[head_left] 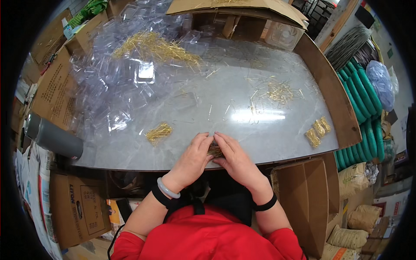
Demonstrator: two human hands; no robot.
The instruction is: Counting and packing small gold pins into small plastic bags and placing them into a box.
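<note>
At the near edge of the table, my left hand (192, 157) and my right hand (235, 157) are closed together around a small bundle of gold wire hooks (215, 150). The fingertips meet at its far end, and much of the bundle is hidden under them. Whether a clear box encloses it, I cannot tell. To the left of my hands lies another gold bundle (159, 133). Several filled packs of gold hooks (318, 131) sit at the right. Loose hooks (279, 91) are scattered beyond my right hand.
A big heap of clear plastic boxes (104, 86) covers the table's left and back, with a gold pile of hooks (158, 48) on it. A grey bottle (54, 136) stands at the left edge. Cardboard (331, 86) walls the right side. A white fan (284, 35) stands at the back.
</note>
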